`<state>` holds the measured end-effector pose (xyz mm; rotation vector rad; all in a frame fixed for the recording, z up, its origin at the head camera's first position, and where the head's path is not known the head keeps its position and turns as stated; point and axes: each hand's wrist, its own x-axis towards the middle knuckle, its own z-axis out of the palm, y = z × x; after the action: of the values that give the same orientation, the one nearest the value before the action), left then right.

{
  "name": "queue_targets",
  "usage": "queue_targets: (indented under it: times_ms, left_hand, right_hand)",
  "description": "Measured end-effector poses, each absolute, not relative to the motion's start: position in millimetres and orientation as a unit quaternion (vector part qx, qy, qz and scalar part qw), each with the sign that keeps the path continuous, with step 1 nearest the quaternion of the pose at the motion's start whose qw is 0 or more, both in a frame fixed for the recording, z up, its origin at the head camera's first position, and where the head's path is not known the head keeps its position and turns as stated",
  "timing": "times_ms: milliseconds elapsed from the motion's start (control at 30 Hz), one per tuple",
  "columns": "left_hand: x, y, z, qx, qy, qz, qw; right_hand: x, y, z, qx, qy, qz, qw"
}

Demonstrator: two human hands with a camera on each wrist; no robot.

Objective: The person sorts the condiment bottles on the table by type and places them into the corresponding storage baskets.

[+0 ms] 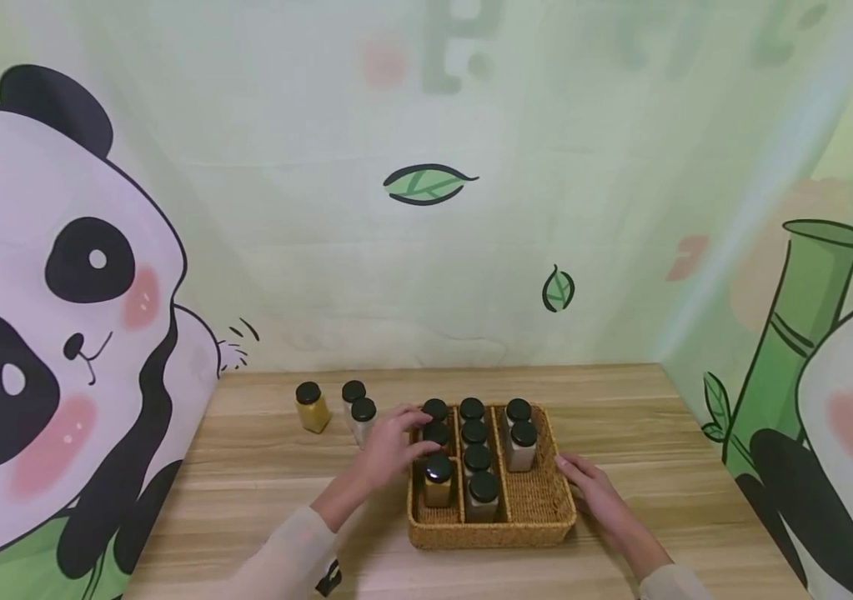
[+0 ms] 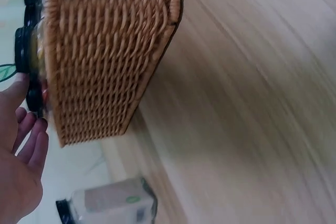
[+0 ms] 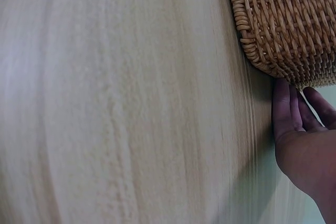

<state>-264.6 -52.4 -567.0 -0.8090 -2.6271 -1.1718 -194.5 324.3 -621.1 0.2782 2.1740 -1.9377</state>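
Observation:
A woven basket with compartments holds several black-lidded spice jars. My left hand reaches over its left side, thumb and fingers about the black lid of a spice jar in the back left compartment. In the left wrist view, that lid lies between thumb and fingers, with a bit of red below it. A jar with yellowish-brown contents stands in the front left compartment. My right hand touches the basket's right side; in the right wrist view its nearly straight fingers meet the wicker low at a corner.
Left of the basket stand a yellow-filled jar and two paler jars, the nearer one close behind my left hand. More jars fill the middle column and the back of the right compartment. A printed panda cloth hangs behind the wooden table.

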Motion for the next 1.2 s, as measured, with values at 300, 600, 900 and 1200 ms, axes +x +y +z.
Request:
queue_targets:
  times_ms: [300, 600, 900, 1200]
  left_hand:
    - [-282.5, -109.6, -527.6, -0.207, -0.906, -0.361, 0.069]
    - [-302.7, -171.0, -520.6, -0.138, -0.929, -0.33, 0.095]
    - [-306.9, -195.8, -538.2, -0.036, -0.936, -0.328, 0.124]
    - [-304.3, -204.5, -552.9, 0.009, -0.94, -0.332, 0.079]
  right_hand:
    - [-197.5, 323.3, -619.7, 0.092, 0.744, -0.654, 0.101]
    - [-197.6, 326.1, -617.9, 0.092, 0.748, -0.649, 0.107]
    - [-195.6, 327.0, -616.1, 0.09, 0.746, -0.65, 0.11]
    - [-196.0, 324.9, -617.3, 0.096, 0.743, -0.653, 0.112]
